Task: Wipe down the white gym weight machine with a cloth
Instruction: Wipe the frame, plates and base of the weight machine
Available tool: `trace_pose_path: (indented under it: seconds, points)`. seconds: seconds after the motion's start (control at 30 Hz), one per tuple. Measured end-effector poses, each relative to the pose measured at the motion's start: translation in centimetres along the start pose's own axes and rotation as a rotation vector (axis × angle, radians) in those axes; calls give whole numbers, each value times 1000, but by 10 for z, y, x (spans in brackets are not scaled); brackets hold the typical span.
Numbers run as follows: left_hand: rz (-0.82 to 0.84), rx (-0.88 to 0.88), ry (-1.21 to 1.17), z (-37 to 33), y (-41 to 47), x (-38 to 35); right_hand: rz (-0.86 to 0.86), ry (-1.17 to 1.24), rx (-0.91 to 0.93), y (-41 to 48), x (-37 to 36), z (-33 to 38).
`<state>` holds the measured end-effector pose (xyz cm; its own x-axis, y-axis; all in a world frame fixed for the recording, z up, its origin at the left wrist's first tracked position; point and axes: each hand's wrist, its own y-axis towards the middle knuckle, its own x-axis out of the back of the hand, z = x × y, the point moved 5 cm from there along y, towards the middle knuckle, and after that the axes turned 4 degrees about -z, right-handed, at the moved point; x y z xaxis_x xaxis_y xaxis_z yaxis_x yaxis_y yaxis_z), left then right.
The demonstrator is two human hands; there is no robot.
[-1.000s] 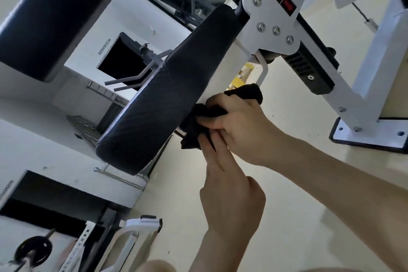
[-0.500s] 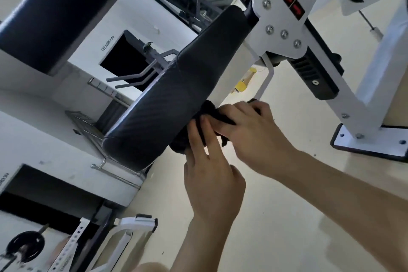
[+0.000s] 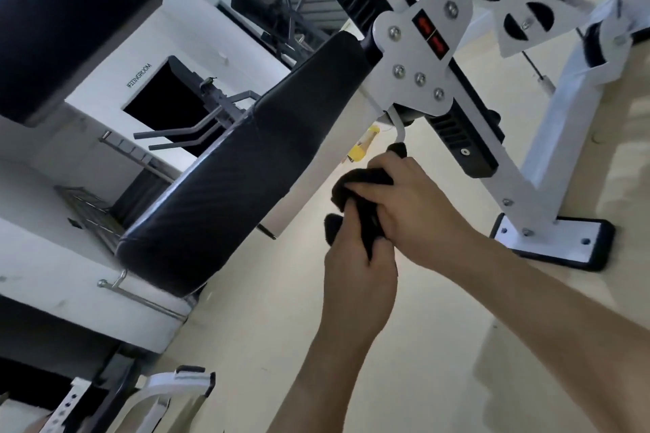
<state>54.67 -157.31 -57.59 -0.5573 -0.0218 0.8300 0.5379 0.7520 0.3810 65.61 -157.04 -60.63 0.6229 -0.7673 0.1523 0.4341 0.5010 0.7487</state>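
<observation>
1. The black cloth (image 3: pixel 365 183) is bunched up between the two hands, below the bolted plate of the white gym weight machine (image 3: pixel 415 56) and just to the right of the long black seat pad (image 3: pixel 246 179)
2. The right hand (image 3: pixel 418 207) reaches in from the lower right. Its fingers curl over the top of the cloth and grip the wad
3. The left hand (image 3: pixel 358 281) comes up from the bottom of the view, directly under the right one. Its fingers close round the lower end of the cloth, and a dark fold sticks out on its left side
4. The two hands touch each other around the cloth
5. The top tip of the cloth reaches the lower end of a thin bent white rod (image 3: pixel 400 130) under the plate. I cannot tell whether the two touch
6. The plate carries several round bolts and two red arrow marks. From it a white beam slopes down to a black-edged foot plate (image 3: pixel 552 239) that lies flat on the floor (image 3: pixel 274 344)
7. The seat pad is tilted, running from the lower left up to the plate. Its white underside faces the cloth from near by, and the two look apart
8. A second black pad (image 3: pixel 59 28) fills the upper left corner
9. A small yellow object (image 3: pixel 362 149) shows behind, between the seat pad and the rod, too blurred to name
10. The floor is pale beige
</observation>
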Motion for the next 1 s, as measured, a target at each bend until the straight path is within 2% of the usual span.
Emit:
trace_pose_path:
  seconds: [0.07, 0.13, 0.27, 0.37, 0.43, 0.47, 0.53, 0.57, 0.6, 0.67, 0.77, 0.9, 1.0]
  points:
    - [20, 93, -44, -2, 31, -7, -50, 76, -128, 16, 2, -25]
    - [120, 106, 64, -8, 63, -16, -57, 71, -216, 29, -2, -50]
    - [315, 3, 603, -30, 116, -44, -20, 39, -344, 40, -8, -77]
    - [394, -12, 911, -37, 133, -64, 31, 83, -347, 32, -6, -78]
    - [323, -152, 1043, -41, 127, -65, 37, 86, -338, 20, 0, -80]
    - [258, -279, 1073, -42, 116, -67, 86, 61, -357, 10, 1, -84]
    - [260, -525, 1093, -38, 79, -86, 367, -59, -382, -23, -8, -88]
    - [370, -551, 1087, -30, 57, -101, 527, -96, -414, -50, -14, -90]
    - [522, -499, 1058, -18, 40, -117, 610, -84, -487, -77, -17, -97]
    - [795, -325, 961, 3, 17, -145, 602, -5, -640, -118, -2, -114]
    - [1017, -160, 707, 0, 14, -170, 542, 98, -800, -134, 34, -133]
    - [933, 142, 281, -21, 45, -190, 329, 196, -960, -111, 84, -156]
    - [916, 148, 168, -38, 69, -201, 104, 298, -1122, -98, 120, -168]
